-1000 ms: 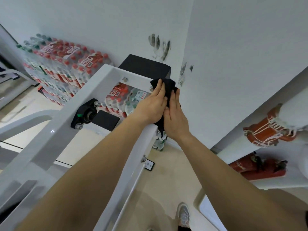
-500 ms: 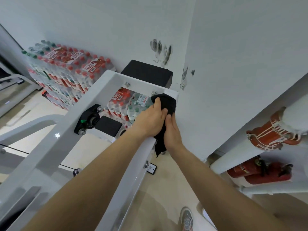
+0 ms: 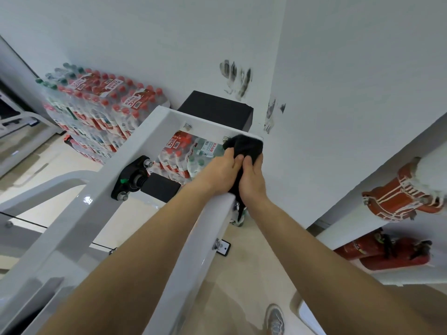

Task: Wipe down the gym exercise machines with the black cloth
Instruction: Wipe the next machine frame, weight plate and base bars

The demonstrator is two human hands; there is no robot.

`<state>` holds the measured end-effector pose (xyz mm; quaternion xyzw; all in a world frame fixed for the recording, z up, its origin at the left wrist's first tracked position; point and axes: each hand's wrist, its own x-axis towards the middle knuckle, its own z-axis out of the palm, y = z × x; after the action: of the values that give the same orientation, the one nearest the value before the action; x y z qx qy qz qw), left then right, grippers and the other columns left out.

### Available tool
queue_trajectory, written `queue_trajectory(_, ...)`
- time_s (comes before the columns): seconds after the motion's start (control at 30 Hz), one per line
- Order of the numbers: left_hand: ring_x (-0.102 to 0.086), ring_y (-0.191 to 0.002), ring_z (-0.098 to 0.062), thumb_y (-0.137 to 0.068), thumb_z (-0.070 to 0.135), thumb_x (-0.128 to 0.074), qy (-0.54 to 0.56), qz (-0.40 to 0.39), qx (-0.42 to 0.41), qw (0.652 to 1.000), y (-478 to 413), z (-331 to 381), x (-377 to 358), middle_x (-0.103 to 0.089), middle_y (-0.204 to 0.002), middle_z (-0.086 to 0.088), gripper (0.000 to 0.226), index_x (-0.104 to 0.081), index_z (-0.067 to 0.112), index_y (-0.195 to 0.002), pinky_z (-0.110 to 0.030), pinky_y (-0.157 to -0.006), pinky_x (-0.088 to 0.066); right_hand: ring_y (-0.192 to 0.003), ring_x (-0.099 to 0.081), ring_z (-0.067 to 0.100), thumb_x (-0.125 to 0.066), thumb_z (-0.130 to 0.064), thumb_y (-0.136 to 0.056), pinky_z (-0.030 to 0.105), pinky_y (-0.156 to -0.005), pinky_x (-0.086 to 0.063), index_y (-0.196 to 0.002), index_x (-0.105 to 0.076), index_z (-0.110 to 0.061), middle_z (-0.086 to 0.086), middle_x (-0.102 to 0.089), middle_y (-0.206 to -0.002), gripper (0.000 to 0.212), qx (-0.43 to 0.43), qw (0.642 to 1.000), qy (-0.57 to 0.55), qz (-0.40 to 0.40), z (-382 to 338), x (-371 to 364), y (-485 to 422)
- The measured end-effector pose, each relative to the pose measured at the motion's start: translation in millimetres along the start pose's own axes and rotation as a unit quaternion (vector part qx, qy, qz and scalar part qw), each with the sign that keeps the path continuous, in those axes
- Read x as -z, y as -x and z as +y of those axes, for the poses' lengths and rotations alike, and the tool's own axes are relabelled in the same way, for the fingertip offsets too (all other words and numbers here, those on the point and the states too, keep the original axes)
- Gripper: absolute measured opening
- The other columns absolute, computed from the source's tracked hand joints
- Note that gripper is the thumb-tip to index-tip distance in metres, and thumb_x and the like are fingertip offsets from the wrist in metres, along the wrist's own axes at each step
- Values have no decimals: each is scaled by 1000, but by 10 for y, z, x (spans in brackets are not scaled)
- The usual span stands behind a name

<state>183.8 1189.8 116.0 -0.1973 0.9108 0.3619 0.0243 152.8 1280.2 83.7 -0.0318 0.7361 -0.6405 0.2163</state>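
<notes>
Two hands (image 3: 219, 174), cloth (image 3: 246, 146), frame corner (image 3: 210, 129).

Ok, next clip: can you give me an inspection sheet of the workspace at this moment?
Surface: white machine frame, glossy, bolts showing near its top corner.
Job's things: black cloth bunched over the frame's top right corner, a tail hanging below the hands.
Clutter: stacked packs of bottled water and a black box behind the frame.
Grippers: left hand and right hand both grip the cloth, side by side.
Cables: one thin black cable runs low on the left.
Surroundings: white walls with dark smudges; red fire extinguishers and a red pipe fitting on the right; beige floor, a shoe below.
</notes>
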Motion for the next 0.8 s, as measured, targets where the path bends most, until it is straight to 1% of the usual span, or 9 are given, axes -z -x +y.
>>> queue_trajectory(0.1,-62,-78,-26,-108,39,-31,-85,5,-29,996,320,-110,39,-63,-88,-7,34,-49,11,-104,-40,-71,-47,-141,-41,24,-31,-49,-103,40,-118,-30,-160,-10,-24,3,-36,-158,66,9,1000,11,-27,172,-25,303)
queue_trajectory(0.2,-60,-76,-25,-108,40,-30,-127,7,-30,991,322,-120,66,-61,-86,-6,38,-50,11,-95,-42,-71,-48,-137,-44,22,-33,-35,-108,37,-115,-34,-158,-13,-25,2,-41,-153,56,14,1000,-22,-15,197,-95,329)
queue_trajectory(0.27,-61,-81,-25,-108,41,-31,-73,-1,-5,997,167,-98,59,-63,-89,-6,38,-51,12,-93,-41,-76,-48,-132,-49,23,-35,-38,-106,38,-113,-38,-155,-20,-23,5,-47,-147,54,7,999,-45,6,168,-130,174)
queue_trajectory(0.33,-61,-92,-22,-108,39,-33,-1,-13,10,1000,-18,-71,26,-65,-103,-6,36,-56,11,-106,-36,-82,-45,-130,-50,23,-34,-51,-97,41,-113,-39,-153,-23,-20,8,-49,-145,65,0,999,-46,20,107,-124,29)
queue_trajectory(0.4,-59,-104,-24,-108,36,-35,52,-10,21,998,-191,-28,-8,-65,-116,-10,37,-57,9,-120,-34,-89,-42,-129,-51,25,-32,-56,-93,42,-111,-40,-152,-24,-18,10,-50,-144,71,-3,999,-34,23,47,-98,-106)
queue_trajectory(0.5,-59,-113,-31,-108,36,-35,65,2,36,997,-325,61,-21,-63,-123,-15,39,-56,6,-123,-38,-97,-43,-134,-48,29,-27,-62,-88,45,-113,-38,-154,-20,-18,12,-46,-150,80,-14,999,-8,29,-29,-64,-245)
queue_trajectory(0.57,-59,-110,-32,-108,38,-32,25,9,39,999,-311,82,-17,-64,-119,-16,42,-55,6,-120,-39,-93,-43,-139,-43,30,-26,-62,-88,47,-116,-34,-156,-14,-16,13,-39,-155,83,-19,1000,17,13,-45,-30,-256)
queue_trajectory(0.7,-60,-95,-34,-108,41,-28,-106,4,11,994,13,30,39,-64,-105,-17,39,-50,9,-104,-42,-83,-45,-137,-43,29,-28,-48,-103,42,-116,-33,-156,-17,-14,11,-40,-154,64,2,998,59,-24,3,42,14)
queue_trajectory(0.8,-58,-82,-28,-109,40,-27,-166,13,-15,986,380,-107,36,-62,-96,-11,35,-47,12,-101,-38,-73,-42,-145,-34,25,-25,-56,-95,44,-120,-27,-158,-11,-12,9,-31,-160,78,17,997,65,-44,112,-16,364)
